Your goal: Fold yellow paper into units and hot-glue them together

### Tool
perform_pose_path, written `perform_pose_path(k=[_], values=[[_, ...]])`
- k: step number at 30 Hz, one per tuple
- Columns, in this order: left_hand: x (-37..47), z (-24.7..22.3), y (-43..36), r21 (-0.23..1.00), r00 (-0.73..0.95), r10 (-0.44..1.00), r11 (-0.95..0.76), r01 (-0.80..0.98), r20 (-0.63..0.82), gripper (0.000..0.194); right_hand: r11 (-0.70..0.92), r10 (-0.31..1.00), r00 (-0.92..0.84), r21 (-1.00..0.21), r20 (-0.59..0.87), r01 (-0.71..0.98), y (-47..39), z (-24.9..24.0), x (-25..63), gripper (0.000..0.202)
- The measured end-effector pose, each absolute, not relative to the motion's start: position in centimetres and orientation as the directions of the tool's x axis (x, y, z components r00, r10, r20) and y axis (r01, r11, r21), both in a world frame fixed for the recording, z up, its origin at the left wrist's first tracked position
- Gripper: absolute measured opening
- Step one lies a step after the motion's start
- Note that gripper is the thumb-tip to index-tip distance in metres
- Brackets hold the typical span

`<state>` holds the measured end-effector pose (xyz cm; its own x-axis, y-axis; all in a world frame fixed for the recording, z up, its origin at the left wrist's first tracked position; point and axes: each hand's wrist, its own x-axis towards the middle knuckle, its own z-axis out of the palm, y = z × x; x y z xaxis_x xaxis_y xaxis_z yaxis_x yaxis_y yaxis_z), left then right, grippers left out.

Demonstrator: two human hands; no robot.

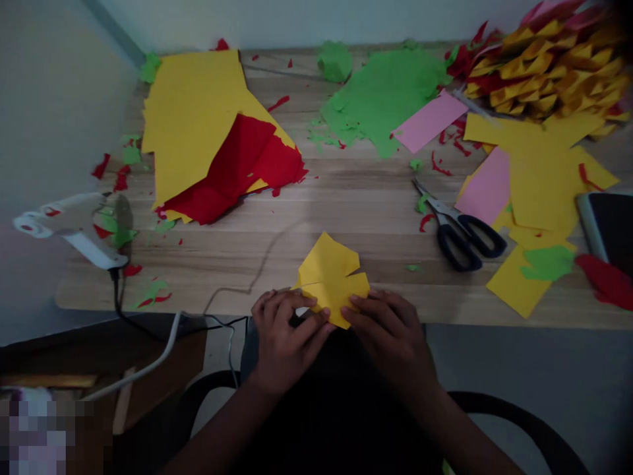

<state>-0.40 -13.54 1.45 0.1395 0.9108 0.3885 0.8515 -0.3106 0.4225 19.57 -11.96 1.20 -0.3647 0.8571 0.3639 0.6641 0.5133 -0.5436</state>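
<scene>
At the table's front edge I hold a piece of yellow paper (331, 280) between both hands. It has pointed corners, a notch at its right side and a slit or crease line at its left. My left hand (289, 330) pinches its lower left part, thumb and fingers closed on it. My right hand (390, 330) grips the lower right edge, with the fingertips lying on top. The thumb of the right hand is hidden. Scissors (462, 231) with dark handles lie to the right of the paper, apart from both hands.
A white glue gun (74, 227) with a cord lies at left. Yellow sheets (192, 119) and red paper (227, 175) lie behind it. Green paper (390, 92), pink strips (430, 122) and yellow pieces (539, 171) are farther back and right, near a pile of folded yellow paper (548, 72).
</scene>
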Motion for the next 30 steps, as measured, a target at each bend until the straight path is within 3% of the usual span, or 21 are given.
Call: perform_pose_path(k=[2,5,9,19,25,30], values=[[-0.1,1.4,-13.5,0.442,0.102,0.918,-0.279,0.852,0.382,0.005,0.443,0.896,-0.311,-0.584,0.317,0.680,-11.9,1.6,19.3,0.006],[0.4,1.5,-13.3,0.475,0.045,0.924,-0.237,0.848,0.380,0.007,0.325,0.945,-0.228,-0.609,0.234,0.724,-11.6,2.2,18.7,0.011],[0.9,1.5,-13.3,0.508,-0.013,0.932,-0.185,0.841,0.361,0.009,0.237,0.971,-0.178,-0.539,0.160,0.808,-10.9,2.5,17.8,0.013],[1.6,1.4,-13.5,0.496,-0.040,0.941,-0.141,0.857,0.336,0.004,0.209,0.978,-0.174,-0.479,0.117,0.853,-10.3,2.7,17.3,0.015],[0.7,1.0,-13.8,0.415,0.102,0.915,-0.273,0.868,0.389,0.018,0.220,0.975,-0.169,-0.504,0.145,0.835,-10.5,2.6,17.4,0.006],[0.3,0.3,-13.8,0.400,0.116,0.882,-0.320,0.859,0.457,0.026,0.261,0.964,-0.187,-0.542,0.189,0.799,-10.9,2.4,18.3,0.006]])
